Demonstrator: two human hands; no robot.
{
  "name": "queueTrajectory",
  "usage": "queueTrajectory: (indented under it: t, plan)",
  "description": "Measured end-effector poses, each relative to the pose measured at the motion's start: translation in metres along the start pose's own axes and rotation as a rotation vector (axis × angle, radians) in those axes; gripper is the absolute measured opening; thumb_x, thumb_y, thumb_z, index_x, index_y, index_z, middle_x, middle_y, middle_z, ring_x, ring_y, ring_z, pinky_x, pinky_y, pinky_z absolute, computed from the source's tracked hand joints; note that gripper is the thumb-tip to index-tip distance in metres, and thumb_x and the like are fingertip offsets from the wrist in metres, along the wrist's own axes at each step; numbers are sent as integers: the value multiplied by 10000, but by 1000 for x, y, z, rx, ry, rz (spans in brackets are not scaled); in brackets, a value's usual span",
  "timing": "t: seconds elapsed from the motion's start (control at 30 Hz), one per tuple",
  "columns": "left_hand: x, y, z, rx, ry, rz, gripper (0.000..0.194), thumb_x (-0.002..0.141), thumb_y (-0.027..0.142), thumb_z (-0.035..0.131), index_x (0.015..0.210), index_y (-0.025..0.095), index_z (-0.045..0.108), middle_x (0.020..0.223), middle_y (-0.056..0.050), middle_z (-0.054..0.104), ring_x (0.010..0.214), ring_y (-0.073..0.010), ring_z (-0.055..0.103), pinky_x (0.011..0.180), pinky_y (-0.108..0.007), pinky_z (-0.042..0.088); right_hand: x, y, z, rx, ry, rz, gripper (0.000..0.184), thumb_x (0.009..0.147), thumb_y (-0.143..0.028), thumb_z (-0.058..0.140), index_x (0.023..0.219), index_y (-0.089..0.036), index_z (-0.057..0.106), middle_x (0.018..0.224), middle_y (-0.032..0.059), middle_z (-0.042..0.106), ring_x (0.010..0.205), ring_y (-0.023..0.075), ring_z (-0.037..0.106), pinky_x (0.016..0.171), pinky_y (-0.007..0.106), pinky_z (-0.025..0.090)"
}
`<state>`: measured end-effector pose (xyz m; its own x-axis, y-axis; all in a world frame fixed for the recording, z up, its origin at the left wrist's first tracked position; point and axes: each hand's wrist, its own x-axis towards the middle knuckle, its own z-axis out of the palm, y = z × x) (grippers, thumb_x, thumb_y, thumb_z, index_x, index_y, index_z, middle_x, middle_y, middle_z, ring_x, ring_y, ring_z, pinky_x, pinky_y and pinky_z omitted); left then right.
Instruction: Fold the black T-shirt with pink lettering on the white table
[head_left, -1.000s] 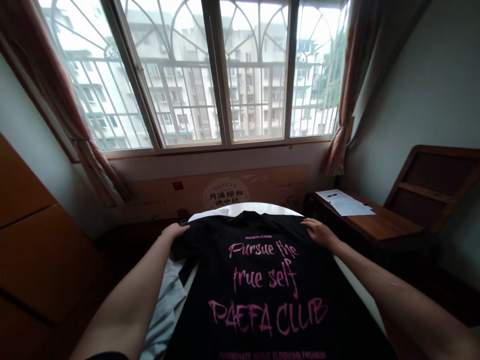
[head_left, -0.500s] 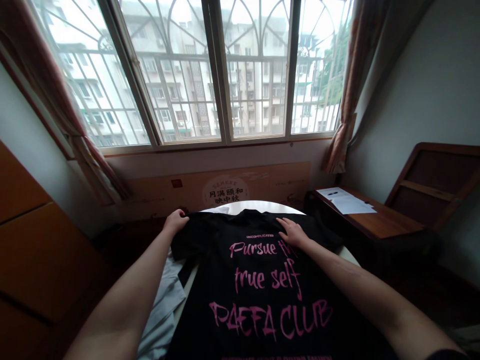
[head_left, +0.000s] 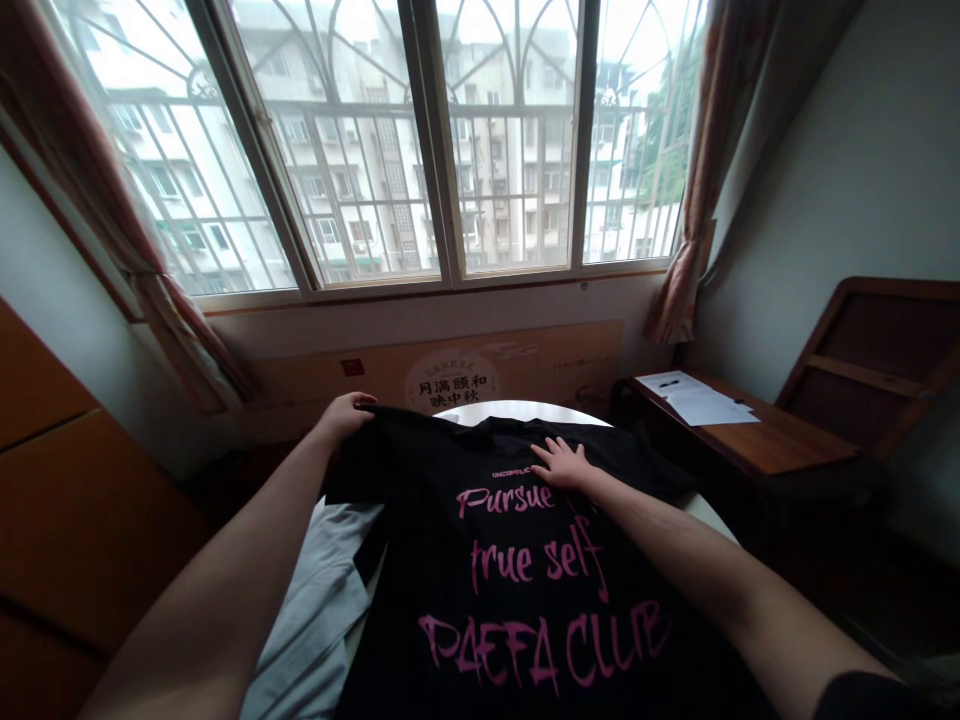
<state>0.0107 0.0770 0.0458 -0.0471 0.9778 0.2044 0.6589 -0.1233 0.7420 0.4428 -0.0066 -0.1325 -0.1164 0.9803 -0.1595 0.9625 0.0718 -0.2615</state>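
Note:
A black T-shirt [head_left: 427, 560] with pink lettering lies spread over a round white table [head_left: 525, 410], its collar toward the window. My left hand [head_left: 346, 415] pinches the shirt at its left shoulder and holds that edge raised. Flat on the cloth near the top of the print, my right hand [head_left: 561, 464] has its fingers spread and covers part of the words. A pale grey garment [head_left: 311, 600] lies crumpled on the table beside the shirt, partly under its left sleeve.
A wooden bench [head_left: 795, 435] with papers [head_left: 705, 400] stands at the right, before a leaning wooden panel [head_left: 877, 370]. Beyond the table are a printed cardboard sheet [head_left: 525, 360] and a barred window [head_left: 510, 190] between tied curtains. An orange-brown cabinet [head_left: 45, 480] stands at the left.
My left hand has moved up and outward, lifting and stretching the shirt's left shoulder. My right hand has slid left across the cloth with its fingers spreading wider.

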Motion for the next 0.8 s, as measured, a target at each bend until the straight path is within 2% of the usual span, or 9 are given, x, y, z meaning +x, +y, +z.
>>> queueTrajectory:
  t: [0.1, 0.23, 0.33, 0.43, 0.6, 0.73, 0.8]
  plan:
    - [14, 5, -9, 49, 108, 24, 484, 591, 166, 684, 1073, 135, 717, 901, -67, 753, 765, -199, 696, 692, -270, 557, 11, 1, -2, -6, -26, 14, 773, 944, -736, 290, 1607, -353, 193, 1698, 132, 81, 1552, 386, 22, 1112, 772, 24]
    - [30, 16, -22, 145, 227, 43, 475, 637, 138, 665, 1106, 151, 737, 1002, -87, 754, 891, -225, 688, 820, -303, 537, 28, 2, -5, -13, -44, 24, 777, 941, -751, 251, 1610, -367, 155, 1705, 106, 49, 1556, 363, -13, 1128, 746, -12]
    - [39, 23, -27, 263, 269, 53, 432, 667, 130, 681, 1089, 181, 754, 1063, -90, 755, 996, -254, 676, 899, -332, 513, 42, 0, -7, -17, -44, 33, 774, 945, -748, 234, 1613, -367, 137, 1707, 94, 32, 1555, 364, -27, 1129, 739, -23]
    - [45, 24, -25, 469, 278, 25, 413, 717, 161, 685, 1118, 238, 746, 1129, -72, 749, 1049, -268, 672, 904, -342, 515, 56, -1, -10, -19, -43, 37, 770, 942, -753, 234, 1609, -379, 143, 1708, 87, 29, 1556, 358, -19, 1131, 736, -9]
    - [45, -1, -10, 587, 254, -67, 388, 754, 231, 686, 1139, 246, 734, 1200, -110, 724, 1098, -331, 656, 907, -416, 524, 65, -3, -11, -26, -12, 42, 741, 956, -730, 233, 1606, -382, 160, 1707, 86, 48, 1558, 345, -3, 1134, 730, -8]
    - [39, -35, 6, 631, 191, -102, 383, 788, 246, 643, 1164, 215, 714, 1215, -139, 705, 1109, -326, 645, 922, -410, 523, 57, -6, -7, -33, 33, 42, 685, 993, -656, 212, 1612, -373, 137, 1707, 83, 57, 1560, 328, -2, 1150, 703, 6]
    - [35, -46, 11, 654, 156, -96, 427, 777, 252, 645, 1194, 179, 697, 1235, -187, 675, 1129, -361, 624, 929, -456, 519, 49, -7, -5, -38, 46, 48, 669, 1004, -624, 210, 1615, -362, 131, 1706, 90, 63, 1559, 336, -2, 1152, 699, 3]
